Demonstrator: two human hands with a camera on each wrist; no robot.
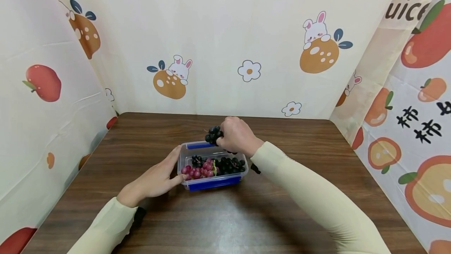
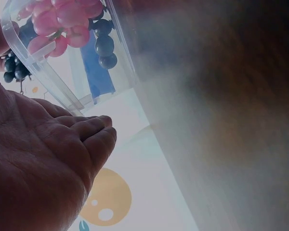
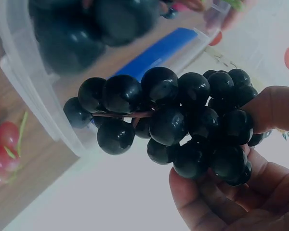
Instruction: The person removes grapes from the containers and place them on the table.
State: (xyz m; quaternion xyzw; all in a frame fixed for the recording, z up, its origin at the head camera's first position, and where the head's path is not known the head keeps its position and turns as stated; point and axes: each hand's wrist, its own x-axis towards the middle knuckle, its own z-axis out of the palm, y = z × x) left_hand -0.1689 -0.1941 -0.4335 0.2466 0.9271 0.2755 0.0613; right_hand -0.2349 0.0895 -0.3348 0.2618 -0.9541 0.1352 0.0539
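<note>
Across the back and both sides, a pale backdrop (image 1: 215,31) is showing printed fruit, rabbits, flowers and the word "Juice". Below it, a brown wood-grain counter (image 1: 141,140) is spreading out. Two pale sleeves, the left (image 1: 105,222) and the right (image 1: 310,195), are reaching in over the counter. A clear plastic container (image 1: 215,152) is standing near the middle of the counter, its top open.

The left hand (image 1: 155,177) is resting against the container's left side, its fingers (image 2: 100,140) lying fairly straight and close together, the thumb spreading away toward the near left corner. The right hand (image 1: 237,134) is hanging over the container's far side, thumb and fingers pinching a bunch of dark grapes (image 1: 213,134), whose stem is showing between the berries in the right wrist view.

Inside the container, loose-looking dark grapes (image 1: 230,166) are filling the right part, while red grapes (image 1: 201,172) are lying just beside them on the left, toward the near wall. A blue clasp (image 1: 213,184) is running along the near side. A smaller dark cluster (image 1: 197,161) is sitting behind the red grapes.
</note>
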